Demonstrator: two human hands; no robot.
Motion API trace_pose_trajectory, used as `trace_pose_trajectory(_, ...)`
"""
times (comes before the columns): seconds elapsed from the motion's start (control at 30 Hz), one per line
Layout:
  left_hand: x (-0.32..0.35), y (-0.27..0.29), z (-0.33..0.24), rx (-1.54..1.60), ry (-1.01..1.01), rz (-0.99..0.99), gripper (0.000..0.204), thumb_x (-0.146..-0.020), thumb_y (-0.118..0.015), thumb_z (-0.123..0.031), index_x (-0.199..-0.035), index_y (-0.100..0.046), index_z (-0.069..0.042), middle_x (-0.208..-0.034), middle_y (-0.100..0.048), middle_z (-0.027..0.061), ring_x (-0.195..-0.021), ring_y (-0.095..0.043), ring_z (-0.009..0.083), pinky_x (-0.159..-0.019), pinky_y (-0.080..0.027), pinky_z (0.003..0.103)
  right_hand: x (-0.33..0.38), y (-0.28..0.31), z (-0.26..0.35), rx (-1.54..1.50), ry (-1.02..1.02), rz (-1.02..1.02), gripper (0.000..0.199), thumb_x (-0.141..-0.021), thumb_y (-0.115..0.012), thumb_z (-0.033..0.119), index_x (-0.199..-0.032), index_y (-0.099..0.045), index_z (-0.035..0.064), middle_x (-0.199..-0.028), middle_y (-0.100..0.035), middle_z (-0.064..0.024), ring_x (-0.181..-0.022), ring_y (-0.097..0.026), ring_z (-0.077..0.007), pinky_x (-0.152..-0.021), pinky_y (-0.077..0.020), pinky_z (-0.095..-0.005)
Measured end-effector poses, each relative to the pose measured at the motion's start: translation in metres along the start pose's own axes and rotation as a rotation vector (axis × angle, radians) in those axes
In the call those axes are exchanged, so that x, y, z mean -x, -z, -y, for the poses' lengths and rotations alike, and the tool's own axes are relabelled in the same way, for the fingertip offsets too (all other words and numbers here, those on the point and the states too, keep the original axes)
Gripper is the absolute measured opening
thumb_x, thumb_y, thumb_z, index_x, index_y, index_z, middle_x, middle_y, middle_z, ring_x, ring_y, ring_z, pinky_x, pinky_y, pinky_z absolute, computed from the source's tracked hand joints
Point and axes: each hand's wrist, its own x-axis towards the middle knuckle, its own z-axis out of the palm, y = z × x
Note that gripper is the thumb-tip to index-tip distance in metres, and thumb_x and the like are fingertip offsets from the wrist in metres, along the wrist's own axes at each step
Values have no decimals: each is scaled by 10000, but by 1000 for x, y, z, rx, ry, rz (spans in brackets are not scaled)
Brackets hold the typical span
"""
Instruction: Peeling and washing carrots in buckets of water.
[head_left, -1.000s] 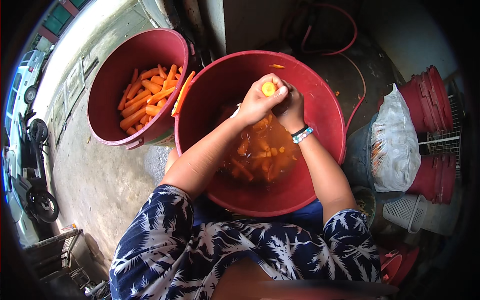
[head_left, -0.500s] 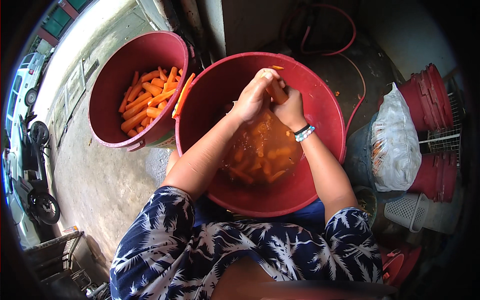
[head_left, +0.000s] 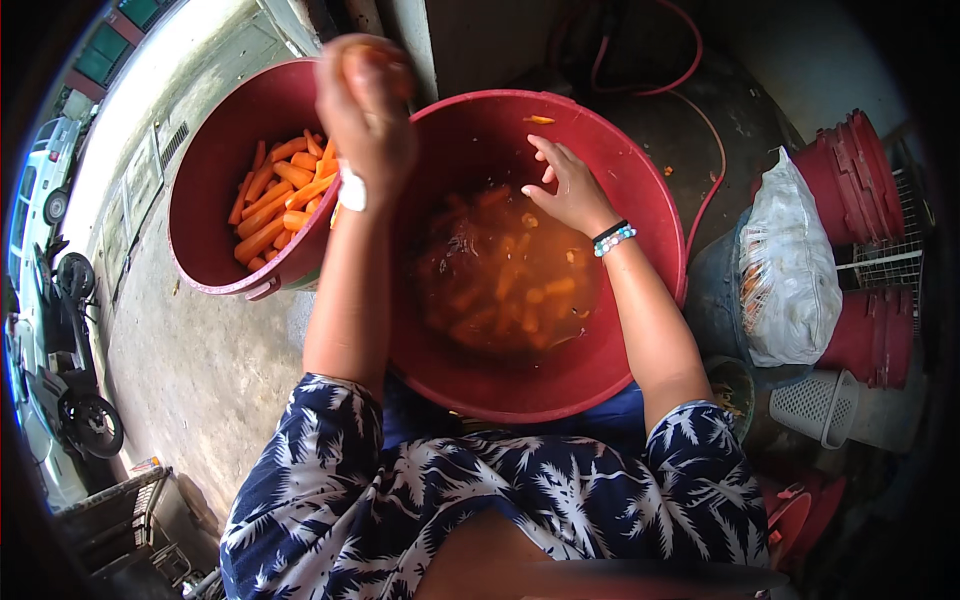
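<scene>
My left hand (head_left: 362, 110) is raised over the gap between two red tubs, smeared by motion. Its fingers curl around a carrot (head_left: 366, 68), seen only as an orange blur. Over the far right part of the large water-filled tub (head_left: 640, 330), my right hand (head_left: 572, 188) is open, fingers apart and holding nothing. Dark and beaded bracelets circle that wrist. Several carrots (head_left: 505, 285) lie under the cloudy orange water. An orange scrap (head_left: 539, 120) clings to the tub's far inner wall. The second red tub (head_left: 205, 190), at the left, holds several peeled-looking carrots (head_left: 270, 215).
On the right, a white sack (head_left: 790, 270) rests on a blue drum (head_left: 717, 305), near stacked red buckets (head_left: 860, 190) and a white perforated basket (head_left: 812, 408). A pink hose (head_left: 697, 50) curves along the back. A motorcycle (head_left: 85, 340) and a light-coloured vehicle (head_left: 45, 190) stand far left.
My hands have come apart. The left has swung up and left with the carrot, toward the left tub. The right has let go and opened above the water.
</scene>
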Motion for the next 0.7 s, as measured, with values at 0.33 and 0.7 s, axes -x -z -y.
trace_pose_trajectory(0.33,31,-40,88,-414,-85,592,132,-702,-590,-52,-830,-616,-38,-817,-614,139,-802,-585,307,-715,-479,363,-1,22,-8,271,21,-135,294,-745,-654,164,-990,-586,16,-932,-583,-140,-799,-591,-311,-682,-491,-380)
trace_pose_trajectory(0.7,198,-58,226,-542,686,1819,441,-650,-699,-237,-1044,-607,-60,-889,-658,106,-824,-629,234,-762,-488,342,-7,28,-3,391,26,-189,229,-738,-644,158,-914,-588,23,-872,-569,-143,-822,-577,-330,-707,-484,-408)
